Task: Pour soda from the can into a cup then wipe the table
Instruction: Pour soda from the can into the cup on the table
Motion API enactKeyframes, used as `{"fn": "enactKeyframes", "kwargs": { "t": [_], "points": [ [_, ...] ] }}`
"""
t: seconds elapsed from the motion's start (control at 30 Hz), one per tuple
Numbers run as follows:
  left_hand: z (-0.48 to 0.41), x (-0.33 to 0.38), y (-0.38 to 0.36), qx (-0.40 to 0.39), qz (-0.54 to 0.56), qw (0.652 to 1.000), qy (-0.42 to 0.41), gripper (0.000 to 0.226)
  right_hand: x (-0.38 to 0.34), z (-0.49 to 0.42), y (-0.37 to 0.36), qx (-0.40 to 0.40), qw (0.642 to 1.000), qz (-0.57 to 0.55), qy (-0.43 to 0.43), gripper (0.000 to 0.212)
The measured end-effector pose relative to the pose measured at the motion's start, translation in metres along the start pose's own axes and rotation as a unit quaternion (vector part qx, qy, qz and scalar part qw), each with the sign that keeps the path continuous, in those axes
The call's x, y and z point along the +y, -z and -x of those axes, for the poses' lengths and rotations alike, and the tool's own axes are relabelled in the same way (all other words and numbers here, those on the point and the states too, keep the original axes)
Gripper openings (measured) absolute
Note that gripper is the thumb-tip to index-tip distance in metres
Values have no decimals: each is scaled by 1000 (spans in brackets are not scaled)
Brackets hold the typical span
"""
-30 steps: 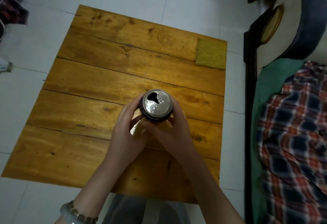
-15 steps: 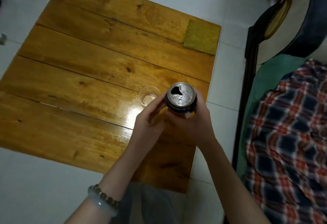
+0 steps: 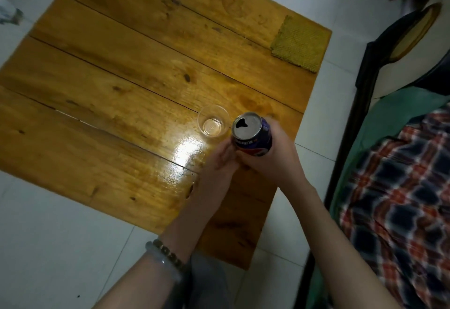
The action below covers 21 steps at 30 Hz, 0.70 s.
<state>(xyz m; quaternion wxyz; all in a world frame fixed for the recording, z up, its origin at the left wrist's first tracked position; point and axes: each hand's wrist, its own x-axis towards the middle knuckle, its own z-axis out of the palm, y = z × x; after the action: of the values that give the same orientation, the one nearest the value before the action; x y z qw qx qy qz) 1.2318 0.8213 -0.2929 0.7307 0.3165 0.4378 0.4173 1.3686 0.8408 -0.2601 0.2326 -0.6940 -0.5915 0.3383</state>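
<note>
One opened soda can (image 3: 252, 135), near the table's (image 3: 97, 89) right edge, is wrapped in my right hand (image 3: 277, 157), mouth toward the empty clear cup (image 3: 213, 123) beside it, likely for tipping. My left hand (image 3: 218, 165) touches its base; grip I cannot tell. Yellow cloth (image 3: 299, 43) waits at the far right corner.

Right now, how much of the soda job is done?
Done: the can is open. In hand: the right hand grips it next to the cup, with the left hand beside it. The cup looks empty, so pouring is left, then wiping the table with the cloth lying at the far corner.
</note>
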Motion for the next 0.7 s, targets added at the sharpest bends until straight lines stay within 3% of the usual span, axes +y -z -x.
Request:
{"fn": "enactKeyframes", "kwargs": {
  "t": [0.43,0.7],
  "points": [
    [-14,-5,7,-7,51,997,49,52,-1,-19,-5,-33,994,107,11,65],
    [-15,-9,4,-19,10,997,73,55,-3,-26,1,-72,979,192,7,69]
  ]
}}
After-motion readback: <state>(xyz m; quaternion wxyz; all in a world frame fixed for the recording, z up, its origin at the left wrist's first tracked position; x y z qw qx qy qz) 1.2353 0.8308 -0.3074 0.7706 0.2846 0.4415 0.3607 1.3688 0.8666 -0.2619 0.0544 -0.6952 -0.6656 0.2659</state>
